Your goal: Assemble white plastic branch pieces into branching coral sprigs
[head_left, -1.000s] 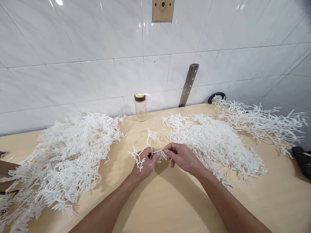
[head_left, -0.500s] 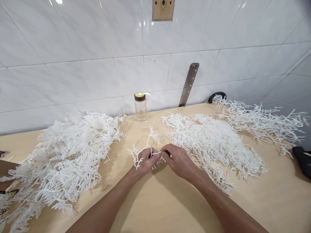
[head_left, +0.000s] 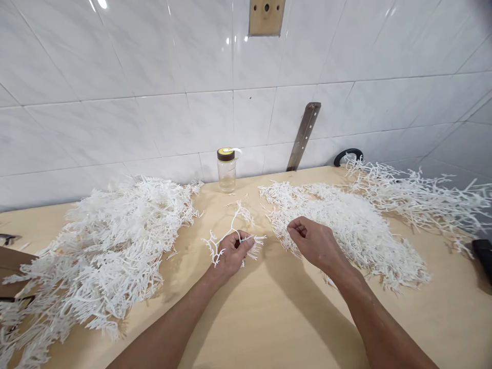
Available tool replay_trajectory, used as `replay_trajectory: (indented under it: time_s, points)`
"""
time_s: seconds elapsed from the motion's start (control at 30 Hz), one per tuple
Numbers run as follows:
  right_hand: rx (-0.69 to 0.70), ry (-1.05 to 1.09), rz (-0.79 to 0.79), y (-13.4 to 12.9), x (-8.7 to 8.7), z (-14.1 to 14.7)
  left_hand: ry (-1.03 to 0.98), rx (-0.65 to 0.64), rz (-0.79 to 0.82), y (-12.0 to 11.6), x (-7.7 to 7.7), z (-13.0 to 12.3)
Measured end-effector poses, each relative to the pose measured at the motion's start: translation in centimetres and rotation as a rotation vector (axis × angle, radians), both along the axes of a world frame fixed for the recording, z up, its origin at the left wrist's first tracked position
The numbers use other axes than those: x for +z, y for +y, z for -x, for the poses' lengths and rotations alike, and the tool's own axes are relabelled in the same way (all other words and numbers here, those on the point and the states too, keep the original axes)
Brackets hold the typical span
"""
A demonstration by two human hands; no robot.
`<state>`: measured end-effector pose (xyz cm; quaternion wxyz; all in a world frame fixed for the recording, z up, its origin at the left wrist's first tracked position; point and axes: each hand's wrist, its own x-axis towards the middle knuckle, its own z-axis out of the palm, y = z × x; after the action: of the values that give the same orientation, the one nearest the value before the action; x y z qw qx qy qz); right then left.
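My left hand [head_left: 233, 252] is closed on a white branched plastic twig [head_left: 226, 237] above the middle of the table. Forked tips spread out on both sides of its fingers, and the gripped part is hidden by the thumb. My right hand [head_left: 313, 240] is apart from the twig, over the near left edge of the right-hand pile of small white sprigs [head_left: 349, 220]. Its fingers are curled together in a pinch; whatever they hold, if anything, cannot be made out. To the left lies a large heap of branched white pieces [head_left: 126, 246].
A clear bottle [head_left: 227, 171] with a dark and yellow lid stands near the tiled wall. A metal strip [head_left: 303, 137] leans there. Longer white branches [head_left: 423, 195] lie at far right beside a black curved handle [head_left: 348, 155]. A brown box [head_left: 17, 271] sits at left.
My right hand has moved away from the twig to the right, over the pile's edge. My left hand still holds the twig in nearly the same place. The view has shifted slightly.
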<state>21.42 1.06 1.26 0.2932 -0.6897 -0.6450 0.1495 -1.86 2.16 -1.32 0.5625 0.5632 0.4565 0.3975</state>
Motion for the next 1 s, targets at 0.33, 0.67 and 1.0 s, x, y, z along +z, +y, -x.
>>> replay_trajectory:
  time_s: [0.33, 0.67, 1.0]
  points:
    - [0.266, 0.338, 0.146, -1.1, 1.4, 2.9, 0.132, -0.051, -0.189, -0.6, -0.1, 0.0]
    - [0.318, 0.495, 0.247, -1.3, 0.8, 4.5, 0.137, -0.028, -0.157, -1.2, 1.1, -0.5]
    - [0.264, 0.059, -0.094, -1.1, -0.8, 5.7, 0.25, 0.045, -0.188, -1.0, 0.6, -0.5]
